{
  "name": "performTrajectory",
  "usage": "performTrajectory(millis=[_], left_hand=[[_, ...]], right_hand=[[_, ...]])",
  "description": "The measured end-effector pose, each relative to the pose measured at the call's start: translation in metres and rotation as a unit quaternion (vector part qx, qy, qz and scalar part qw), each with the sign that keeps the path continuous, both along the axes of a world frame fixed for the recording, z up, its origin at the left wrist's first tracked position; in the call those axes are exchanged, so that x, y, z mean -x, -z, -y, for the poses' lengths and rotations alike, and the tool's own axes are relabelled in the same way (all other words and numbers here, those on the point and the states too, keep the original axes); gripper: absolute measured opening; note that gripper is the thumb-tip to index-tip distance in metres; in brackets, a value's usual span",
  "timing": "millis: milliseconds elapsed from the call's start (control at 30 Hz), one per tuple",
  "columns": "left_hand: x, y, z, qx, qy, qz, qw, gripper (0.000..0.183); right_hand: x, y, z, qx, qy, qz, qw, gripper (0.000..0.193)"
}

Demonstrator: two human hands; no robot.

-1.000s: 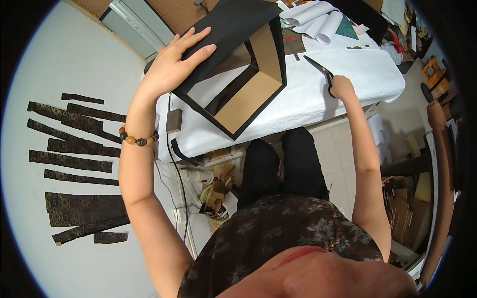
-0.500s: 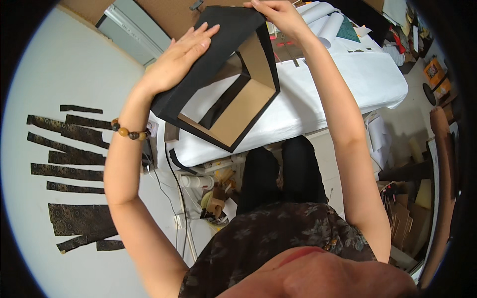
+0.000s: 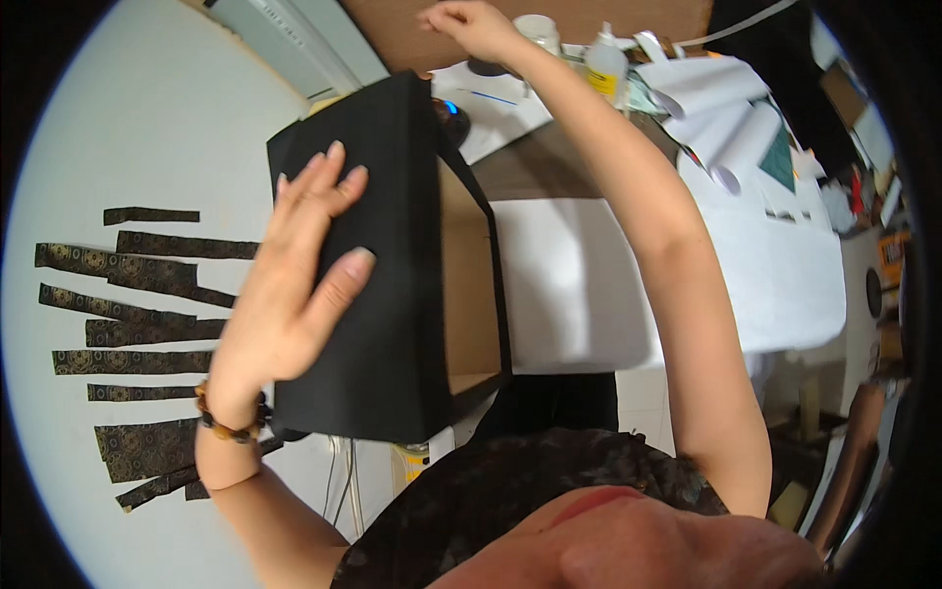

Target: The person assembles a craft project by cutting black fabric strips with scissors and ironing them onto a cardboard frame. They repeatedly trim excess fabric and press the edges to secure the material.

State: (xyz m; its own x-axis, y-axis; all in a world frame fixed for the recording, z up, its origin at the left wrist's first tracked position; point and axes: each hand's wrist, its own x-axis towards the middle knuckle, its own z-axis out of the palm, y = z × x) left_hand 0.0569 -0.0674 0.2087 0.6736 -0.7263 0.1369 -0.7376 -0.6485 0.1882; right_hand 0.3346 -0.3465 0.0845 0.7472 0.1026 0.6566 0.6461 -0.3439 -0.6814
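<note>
A black-covered box (image 3: pixel 392 206) with bare tan cardboard inside (image 3: pixel 466 265) stands tilted on its edge left of the middle, its open side turned right. My left hand (image 3: pixel 304 265) lies flat on its black face, fingers and thumb spread, a beaded bracelet (image 3: pixel 231 422) at the wrist. Reaching across to the far side, my right hand (image 3: pixel 466 25) is off the box with its fingers curled in. Whatever those fingers might hold is too small to make out. A dark round thing with a blue light (image 3: pixel 451 123) sits just beyond the box.
White cloth covers the table (image 3: pixel 579 285). At its far side are a bottle with a yellow label (image 3: pixel 606 74), a clear jar (image 3: pixel 535 34), paper rolls (image 3: pixel 731 162) and a green cutting mat (image 3: pixel 780 157). Patterned dark strips (image 3: pixel 128 363) hang on the left wall.
My right hand has let go of the box's top corner and moved left over the far side. The box has turned and come nearer; my left hand stays on it.
</note>
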Motion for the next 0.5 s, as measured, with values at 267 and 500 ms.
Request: performTrajectory(millis=[267, 500], left_hand=[[-0.026, -0.003, 0.003, 0.038, -0.077, -0.003, 0.996, 0.055], [-0.037, -0.015, 0.011, 0.076, -0.092, -0.035, 0.992, 0.054]], right_hand=[[-0.076, 0.050, -0.143, 0.386, -0.173, -0.058, 0.904, 0.035], [-0.103, 0.028, -0.113, 0.226, -0.128, -0.023, 0.965, 0.038]])
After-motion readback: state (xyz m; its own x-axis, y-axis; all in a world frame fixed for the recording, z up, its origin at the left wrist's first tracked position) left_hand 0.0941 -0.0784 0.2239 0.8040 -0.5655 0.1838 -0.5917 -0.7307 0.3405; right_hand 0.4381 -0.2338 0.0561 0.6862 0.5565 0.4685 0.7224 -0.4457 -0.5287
